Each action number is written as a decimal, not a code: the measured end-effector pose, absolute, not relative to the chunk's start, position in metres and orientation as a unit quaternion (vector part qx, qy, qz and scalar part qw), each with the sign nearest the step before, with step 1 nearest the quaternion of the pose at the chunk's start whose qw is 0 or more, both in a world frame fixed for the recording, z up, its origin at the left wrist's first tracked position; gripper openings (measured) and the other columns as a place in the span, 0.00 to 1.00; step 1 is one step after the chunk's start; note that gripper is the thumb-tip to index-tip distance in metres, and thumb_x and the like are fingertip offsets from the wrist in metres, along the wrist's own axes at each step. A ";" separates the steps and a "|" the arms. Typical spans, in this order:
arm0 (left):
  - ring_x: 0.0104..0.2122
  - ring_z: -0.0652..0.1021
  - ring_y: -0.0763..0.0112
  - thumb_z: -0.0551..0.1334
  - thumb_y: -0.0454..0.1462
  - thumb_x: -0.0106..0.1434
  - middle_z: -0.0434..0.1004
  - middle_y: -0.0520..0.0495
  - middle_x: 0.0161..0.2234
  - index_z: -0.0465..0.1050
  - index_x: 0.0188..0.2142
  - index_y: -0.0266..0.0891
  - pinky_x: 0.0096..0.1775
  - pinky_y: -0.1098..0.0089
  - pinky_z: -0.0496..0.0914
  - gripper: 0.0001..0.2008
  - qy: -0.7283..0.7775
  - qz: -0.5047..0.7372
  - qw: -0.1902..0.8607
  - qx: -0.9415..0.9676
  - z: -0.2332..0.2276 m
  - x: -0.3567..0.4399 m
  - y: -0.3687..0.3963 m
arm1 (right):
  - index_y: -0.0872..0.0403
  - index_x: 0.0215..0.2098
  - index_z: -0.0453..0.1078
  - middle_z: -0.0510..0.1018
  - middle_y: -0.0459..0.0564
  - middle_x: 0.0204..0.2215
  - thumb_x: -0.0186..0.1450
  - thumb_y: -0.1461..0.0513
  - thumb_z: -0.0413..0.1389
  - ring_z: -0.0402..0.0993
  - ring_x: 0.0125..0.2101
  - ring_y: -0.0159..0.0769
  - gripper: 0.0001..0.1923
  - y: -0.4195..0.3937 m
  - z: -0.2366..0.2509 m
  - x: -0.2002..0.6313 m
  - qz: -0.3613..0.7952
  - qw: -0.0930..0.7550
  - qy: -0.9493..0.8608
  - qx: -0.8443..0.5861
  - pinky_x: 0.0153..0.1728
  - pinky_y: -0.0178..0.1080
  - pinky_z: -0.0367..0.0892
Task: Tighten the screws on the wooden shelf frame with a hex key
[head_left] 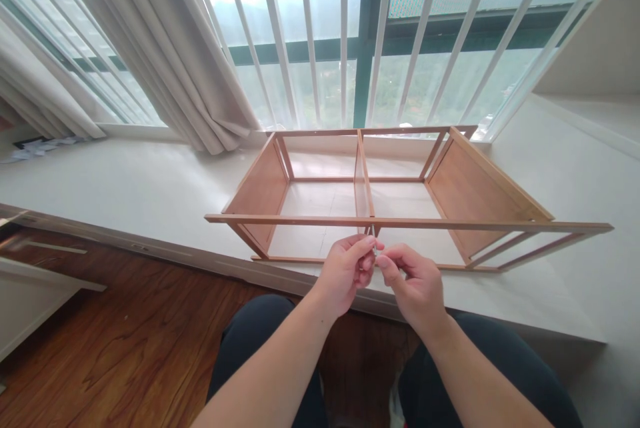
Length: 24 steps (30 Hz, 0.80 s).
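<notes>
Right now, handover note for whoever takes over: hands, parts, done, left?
Left hand: fingertips pinched on a small metal tool or fastener; too small to tell which.
Right hand: fingertips meet the left hand's at the same piece.
Both hands sit just under the long front rail, where the centre divider meets it.
Light brown wooden shelf frame lies on the pale window ledge.
Done: both end panels, divider and rails stand joined.
Left: apparently the front rail-to-divider joint; its tightness cannot be seen.
</notes>
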<state>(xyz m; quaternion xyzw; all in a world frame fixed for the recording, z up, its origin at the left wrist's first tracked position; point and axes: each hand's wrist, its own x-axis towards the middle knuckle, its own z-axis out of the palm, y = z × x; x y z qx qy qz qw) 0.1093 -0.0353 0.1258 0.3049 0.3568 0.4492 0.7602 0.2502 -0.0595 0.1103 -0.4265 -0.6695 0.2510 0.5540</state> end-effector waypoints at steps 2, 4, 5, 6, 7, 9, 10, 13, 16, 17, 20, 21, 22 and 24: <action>0.15 0.59 0.84 0.71 0.46 0.60 0.60 0.59 0.18 0.75 0.33 0.34 0.18 0.77 0.45 0.16 0.351 0.451 0.764 0.301 0.126 0.110 -0.036 | 0.51 0.33 0.76 0.78 0.39 0.21 0.72 0.60 0.59 0.69 0.19 0.25 0.09 -0.059 0.112 0.249 0.240 0.556 -0.671 -0.427 0.23 0.28 0.65; 0.15 0.59 0.84 0.71 0.46 0.59 0.59 0.59 0.18 0.75 0.33 0.34 0.19 0.78 0.45 0.16 0.343 0.451 0.769 0.294 0.125 0.110 -0.036 | 0.51 0.32 0.76 0.80 0.40 0.22 0.72 0.60 0.59 0.69 0.19 0.25 0.10 -0.059 0.114 0.247 0.228 0.557 -0.675 -0.427 0.23 0.28 0.65; 0.15 0.59 0.85 0.71 0.46 0.59 0.58 0.59 0.18 0.74 0.33 0.34 0.19 0.78 0.45 0.16 0.339 0.451 0.773 0.290 0.125 0.110 -0.036 | 0.51 0.32 0.76 0.80 0.41 0.22 0.72 0.60 0.59 0.70 0.19 0.25 0.10 -0.058 0.114 0.247 0.219 0.557 -0.677 -0.427 0.23 0.28 0.66; 0.15 0.59 0.85 0.72 0.46 0.59 0.58 0.60 0.18 0.74 0.33 0.34 0.19 0.78 0.44 0.16 0.334 0.452 0.776 0.286 0.125 0.110 -0.036 | 0.52 0.31 0.76 0.79 0.41 0.22 0.71 0.60 0.60 0.70 0.19 0.25 0.10 -0.058 0.114 0.246 0.210 0.558 -0.679 -0.428 0.23 0.28 0.66; 0.15 0.59 0.85 0.72 0.45 0.59 0.58 0.60 0.18 0.74 0.33 0.34 0.19 0.78 0.45 0.16 0.331 0.453 0.779 0.282 0.124 0.111 -0.037 | 0.52 0.30 0.75 0.79 0.41 0.21 0.71 0.60 0.60 0.69 0.19 0.25 0.11 -0.058 0.114 0.245 0.200 0.558 -0.681 -0.429 0.23 0.27 0.66; 0.15 0.58 0.85 0.72 0.44 0.59 0.57 0.60 0.18 0.74 0.33 0.34 0.19 0.78 0.45 0.15 0.330 0.456 0.780 0.273 0.123 0.111 -0.037 | 0.52 0.30 0.75 0.78 0.41 0.21 0.70 0.60 0.61 0.69 0.19 0.25 0.10 -0.057 0.113 0.244 0.186 0.556 -0.686 -0.431 0.23 0.27 0.65; 0.15 0.58 0.85 0.71 0.44 0.59 0.57 0.60 0.17 0.74 0.33 0.34 0.19 0.78 0.45 0.15 0.331 0.459 0.779 0.269 0.122 0.112 -0.037 | 0.52 0.30 0.74 0.78 0.40 0.20 0.70 0.60 0.62 0.69 0.19 0.25 0.10 -0.056 0.111 0.243 0.179 0.556 -0.688 -0.431 0.23 0.28 0.65; 0.15 0.57 0.85 0.71 0.44 0.59 0.56 0.60 0.17 0.73 0.31 0.34 0.19 0.78 0.45 0.15 0.333 0.468 0.775 0.263 0.121 0.113 -0.038 | 0.52 0.30 0.73 0.77 0.40 0.20 0.68 0.59 0.64 0.68 0.18 0.25 0.10 -0.054 0.107 0.242 0.153 0.555 -0.692 -0.436 0.22 0.28 0.65; 0.15 0.56 0.85 0.71 0.44 0.58 0.56 0.60 0.16 0.73 0.30 0.34 0.19 0.78 0.45 0.15 0.333 0.473 0.772 0.262 0.121 0.114 -0.037 | 0.52 0.30 0.72 0.74 0.39 0.18 0.67 0.59 0.65 0.67 0.17 0.25 0.11 -0.052 0.106 0.240 0.114 0.556 -0.695 -0.442 0.22 0.29 0.64; 0.15 0.56 0.85 0.71 0.44 0.58 0.56 0.60 0.16 0.73 0.30 0.34 0.19 0.78 0.45 0.15 0.334 0.474 0.771 0.262 0.121 0.114 -0.037 | 0.52 0.30 0.72 0.74 0.39 0.18 0.67 0.59 0.65 0.66 0.18 0.25 0.10 -0.051 0.106 0.240 0.103 0.554 -0.697 -0.442 0.22 0.29 0.64; 0.15 0.56 0.85 0.71 0.45 0.58 0.58 0.59 0.16 0.73 0.30 0.35 0.19 0.77 0.46 0.15 0.335 0.476 0.770 0.262 0.123 0.114 -0.037 | 0.52 0.30 0.72 0.74 0.39 0.19 0.67 0.58 0.66 0.66 0.18 0.25 0.11 -0.050 0.107 0.238 0.080 0.551 -0.702 -0.444 0.23 0.30 0.64; 0.15 0.56 0.85 0.71 0.45 0.57 0.59 0.59 0.16 0.73 0.30 0.35 0.19 0.77 0.46 0.15 0.335 0.475 0.771 0.262 0.123 0.114 -0.037 | 0.52 0.30 0.71 0.74 0.40 0.19 0.67 0.58 0.66 0.66 0.18 0.25 0.11 -0.051 0.108 0.238 0.076 0.550 -0.702 -0.446 0.23 0.30 0.64; 0.15 0.57 0.85 0.72 0.45 0.57 0.59 0.59 0.16 0.73 0.29 0.35 0.19 0.77 0.46 0.16 0.335 0.474 0.771 0.261 0.123 0.114 -0.037 | 0.52 0.29 0.71 0.74 0.40 0.19 0.67 0.58 0.66 0.66 0.18 0.26 0.11 -0.051 0.108 0.238 0.076 0.548 -0.702 -0.449 0.23 0.31 0.64; 0.15 0.57 0.85 0.72 0.45 0.56 0.59 0.59 0.16 0.73 0.29 0.35 0.19 0.77 0.46 0.16 0.339 0.470 0.772 0.263 0.123 0.114 -0.036 | 0.52 0.29 0.71 0.74 0.40 0.18 0.67 0.57 0.65 0.67 0.18 0.26 0.12 -0.051 0.107 0.238 0.081 0.545 -0.699 -0.456 0.23 0.31 0.64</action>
